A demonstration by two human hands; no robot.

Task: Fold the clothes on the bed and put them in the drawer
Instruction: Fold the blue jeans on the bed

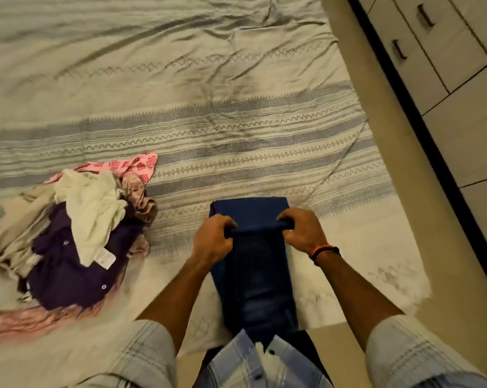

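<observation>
Dark blue jeans (253, 278) lie lengthwise on the bed (180, 113) near its front edge, straight ahead of me. Their far part is doubled over into a thick fold. My left hand (213, 239) grips the left end of that fold. My right hand (302, 231), with an orange and black band at the wrist, grips the right end. A loose pile of clothes (77, 239) sits on the bed to the left: a purple shirt with snaps, a cream garment on top, a pink patterned piece behind.
A striped, wrinkled bedsheet covers the bed. To the right runs a strip of tiled floor (391, 135), then a cabinet with drawers (433, 46) with dark handles, all shut. A pink cloth (26, 320) lies at the bed's near left.
</observation>
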